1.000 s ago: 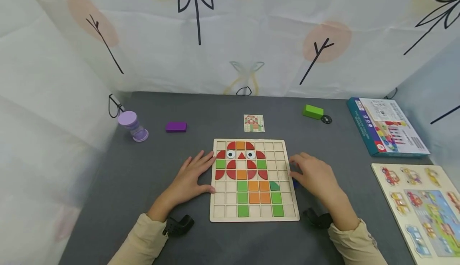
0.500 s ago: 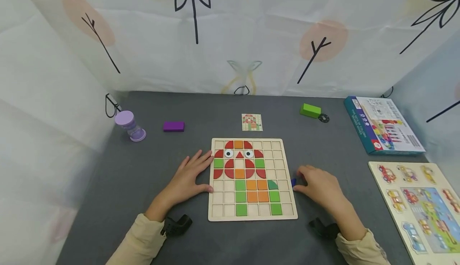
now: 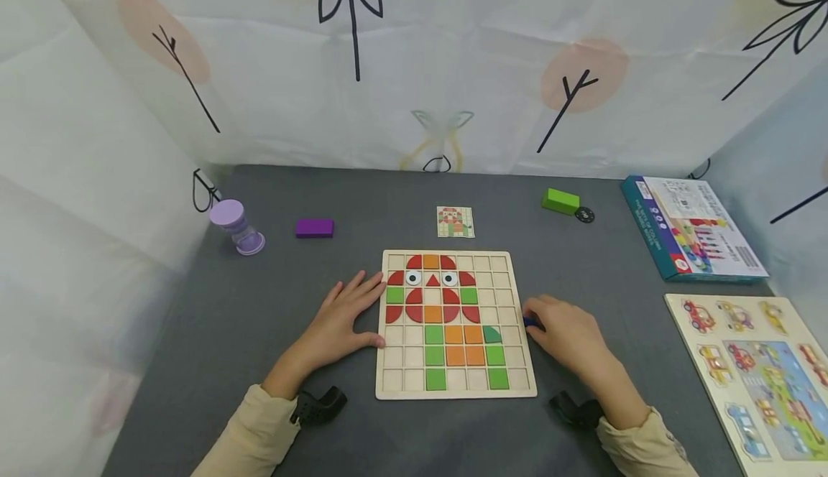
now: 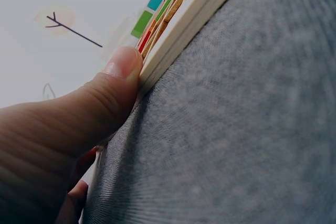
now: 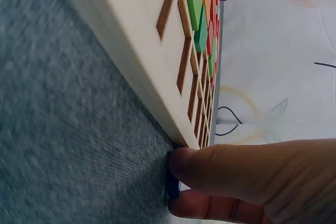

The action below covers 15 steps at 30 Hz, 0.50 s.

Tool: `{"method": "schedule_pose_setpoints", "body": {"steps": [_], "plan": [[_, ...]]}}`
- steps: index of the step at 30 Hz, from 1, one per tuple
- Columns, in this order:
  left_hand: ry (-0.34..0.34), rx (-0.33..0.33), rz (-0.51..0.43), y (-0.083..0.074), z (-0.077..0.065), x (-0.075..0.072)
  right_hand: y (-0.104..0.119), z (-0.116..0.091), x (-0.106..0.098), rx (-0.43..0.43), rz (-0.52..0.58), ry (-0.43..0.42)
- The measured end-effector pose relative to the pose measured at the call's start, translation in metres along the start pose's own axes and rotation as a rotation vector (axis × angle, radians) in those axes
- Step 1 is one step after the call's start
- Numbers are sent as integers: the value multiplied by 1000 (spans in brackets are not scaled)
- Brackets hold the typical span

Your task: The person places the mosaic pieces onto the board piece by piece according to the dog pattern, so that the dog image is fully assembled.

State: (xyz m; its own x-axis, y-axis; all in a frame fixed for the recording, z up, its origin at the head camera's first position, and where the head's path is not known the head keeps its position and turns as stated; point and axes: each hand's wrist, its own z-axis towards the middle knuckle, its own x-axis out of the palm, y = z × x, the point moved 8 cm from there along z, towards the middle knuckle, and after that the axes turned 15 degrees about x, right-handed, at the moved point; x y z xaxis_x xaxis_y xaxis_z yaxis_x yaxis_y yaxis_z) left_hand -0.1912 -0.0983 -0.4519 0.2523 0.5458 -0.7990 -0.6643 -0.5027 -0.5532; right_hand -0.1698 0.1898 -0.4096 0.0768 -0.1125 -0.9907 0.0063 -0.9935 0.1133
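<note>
A grey felt table (image 3: pixel 272 304) stood under pale printed curtains. Your left hand (image 3: pixel 339 322) lay flat, fingers (image 3: pixel 362 292) spread, thumb pressed against the left edge of the wooden puzzle board (image 3: pixel 511 380). Your right hand (image 3: pixel 569 337) sat at the board's right edge, its fingers pinching what looked like a small blue piece (image 5: pixel 172 184), mostly hidden, touching the board's side.

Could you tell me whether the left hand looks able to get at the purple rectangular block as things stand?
Probably yes: the left hand lies flat against the wooden grid puzzle board, holding nothing, and only bare grey tabletop separates it from the purple rectangular block.
</note>
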Motion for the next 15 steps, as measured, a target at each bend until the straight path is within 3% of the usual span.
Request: {"method": "schedule_pose_setpoints", "body": {"steps": [4, 11, 15], "plan": [[2, 0, 2, 0, -1, 0, 1, -2, -5, -27, 18, -32], [2, 0, -4, 0, -1, 0, 22, -11, -7, -237, 94, -4], [1, 4, -4, 0, -2, 1, 28, -14, -3, -278, 90, 8]]}}
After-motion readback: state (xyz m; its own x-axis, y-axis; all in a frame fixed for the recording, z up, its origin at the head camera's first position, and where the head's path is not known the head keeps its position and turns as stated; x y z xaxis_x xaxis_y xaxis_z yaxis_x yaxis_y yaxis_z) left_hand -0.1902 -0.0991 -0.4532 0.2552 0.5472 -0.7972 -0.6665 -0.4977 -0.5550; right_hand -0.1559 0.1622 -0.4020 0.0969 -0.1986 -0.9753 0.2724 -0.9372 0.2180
